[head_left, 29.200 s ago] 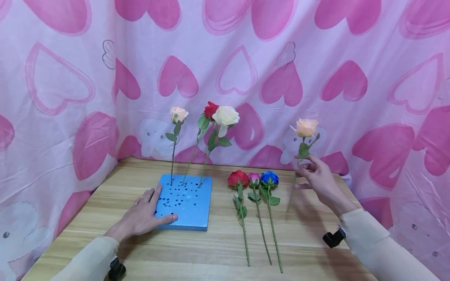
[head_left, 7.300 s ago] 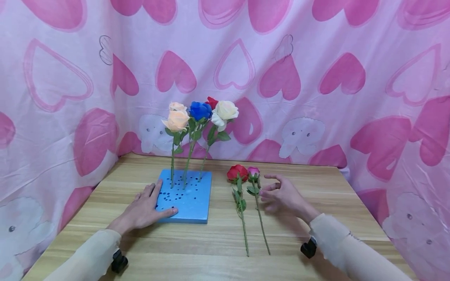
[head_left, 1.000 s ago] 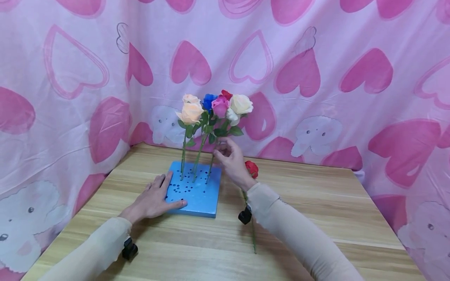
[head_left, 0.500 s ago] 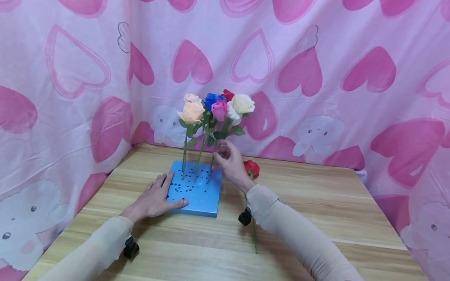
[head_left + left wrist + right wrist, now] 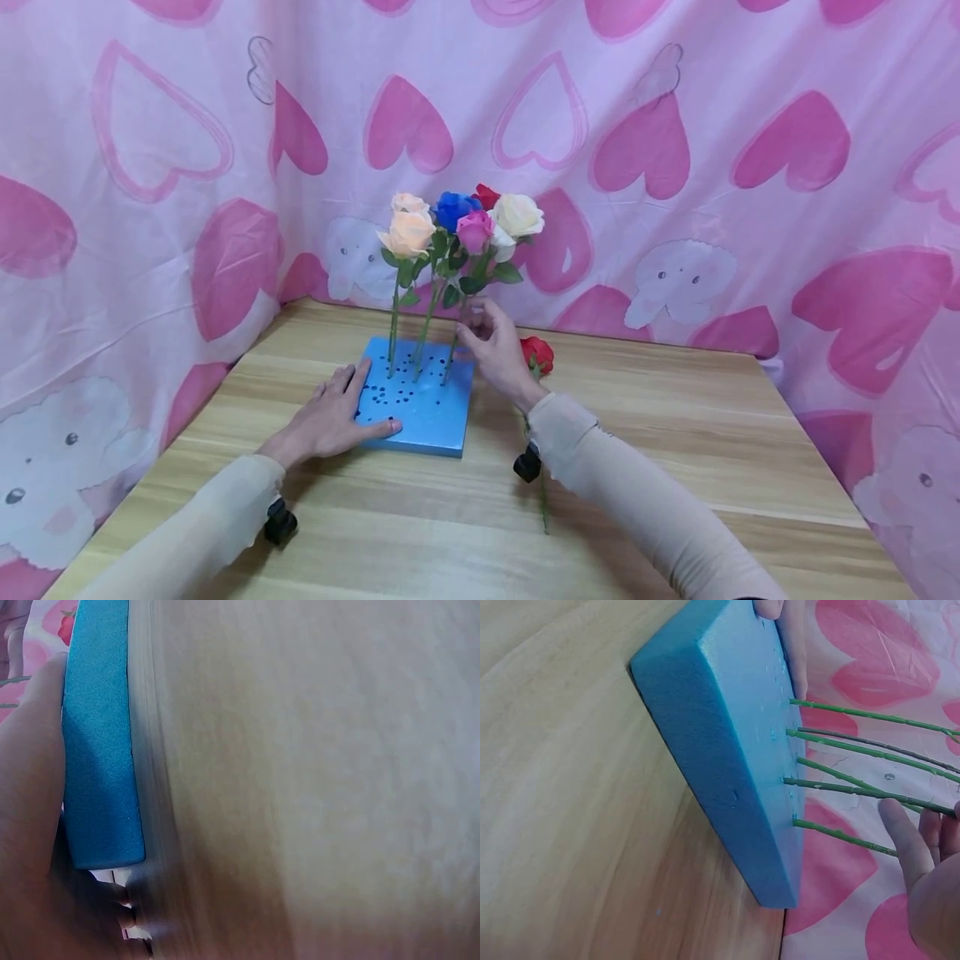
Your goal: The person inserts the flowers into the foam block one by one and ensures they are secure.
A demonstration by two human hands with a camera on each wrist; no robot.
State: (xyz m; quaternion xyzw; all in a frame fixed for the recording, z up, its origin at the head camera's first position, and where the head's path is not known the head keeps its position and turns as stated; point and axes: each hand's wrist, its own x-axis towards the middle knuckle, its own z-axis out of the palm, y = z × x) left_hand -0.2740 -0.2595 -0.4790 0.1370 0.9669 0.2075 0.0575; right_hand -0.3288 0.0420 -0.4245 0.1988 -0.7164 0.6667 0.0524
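A blue foam block [image 5: 431, 429], dotted with holes, lies on the wooden table. Flat along its left edge rests my left hand [image 5: 322, 421], fingers stretched out and thumb across the front part of its top. My right hand [image 5: 495, 346] pinches the stem of a pink rose [image 5: 475, 232] between thumb and fingers. In the right wrist view that dark green stem [image 5: 836, 786] reaches the block's holed face. Around it stand two peach roses [image 5: 407, 233], a blue rose [image 5: 453, 210], a red rose [image 5: 487, 197] and a white rose [image 5: 519, 215], stems in the block.
Another red rose [image 5: 537, 356] lies on the table [image 5: 675, 433] to the right of the block, its stem partly hidden under my right forearm. A pink curtain [image 5: 480, 108] with hearts hangs behind the table and along its sides.
Since the oldest frame, the peach rose from my right hand and the blue rose from the table have come to stand in the block. The pink rose left the table; lately it shifts only slightly.
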